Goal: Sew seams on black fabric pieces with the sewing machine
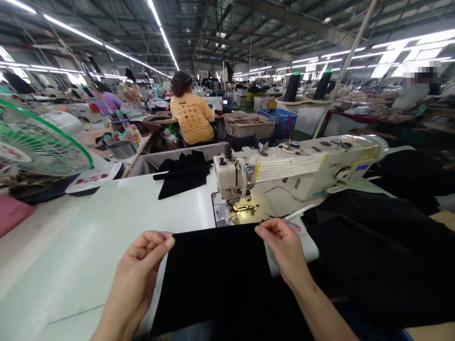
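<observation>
A black fabric piece [216,274] is stretched between my two hands, its top edge nearly straight. My left hand [142,265] pinches the upper left corner between thumb and fingers. At the upper right corner, my right hand [284,246] grips the cloth in the same way. Just beyond the fabric's edge stands a white sewing machine [291,166], its needle area and metal plate [222,213] a short way ahead of my right hand. The cloth's lower part hangs toward me and runs out of view at the bottom.
More black cloth [185,170] lies on the white table [117,222] behind, left of the machine. A large dark fabric heap [384,255] covers the right side. A green-rimmed fan [46,142] stands at left. A person in a yellow shirt [192,116] sits ahead, near a blue basket [282,122].
</observation>
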Demonstrator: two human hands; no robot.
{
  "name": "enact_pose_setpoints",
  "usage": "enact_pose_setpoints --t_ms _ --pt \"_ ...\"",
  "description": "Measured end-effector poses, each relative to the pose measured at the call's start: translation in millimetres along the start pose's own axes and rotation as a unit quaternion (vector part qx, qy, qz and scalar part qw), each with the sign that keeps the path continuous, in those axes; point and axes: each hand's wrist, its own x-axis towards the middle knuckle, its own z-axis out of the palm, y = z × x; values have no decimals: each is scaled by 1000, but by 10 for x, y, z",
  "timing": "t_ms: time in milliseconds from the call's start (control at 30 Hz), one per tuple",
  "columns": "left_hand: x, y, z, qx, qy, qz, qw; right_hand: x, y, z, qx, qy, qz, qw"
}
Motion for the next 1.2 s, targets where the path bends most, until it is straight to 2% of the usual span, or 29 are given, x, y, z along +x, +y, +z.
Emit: enact_pose_setpoints --t_ms 100,200,267,333,400,467,533,633,767,867,1000,1200 --pt "159 43 31 55 -34 37 997 28 31 -15 4 -19 20 1000" --pt "445 153 130 142 -90 91 981 1 30 -49 -5 -48 50 998" --pt "665 214 264 235 -160 133 950 -78 31 -75 -10 -63 67 996" --pt "856 199 447 325 -237 163 901 -211 58 -100 -21 -73 83 994" --pt "976 77 648 379 -292 175 861 -380 129 -122 -43 -86 101 990" --pt "1015 -137 826 393 -312 184 846 -548 244 -147 -75 -96 105 987" --pt "986 -383 949 399 -311 197 840 -677 382 -185 -117 -97 64 986" --pt "893 -665 1008 396 -289 214 845 -760 561 -290 -212 -116 -79 967" --pt "847 -769 968 391 -278 224 848 -708 630 -464 -295 -197 -272 894" --pt "920 -747 994 400 -281 216 845 -638 567 -498 -330 -214 -376 839" --pt "1081 -732 1126 425 -272 201 840 -573 459 -384 -378 -197 -429 796" --pt "1214 -751 1204 444 -273 213 827 -507 439 -267 -389 -172 -446 788"
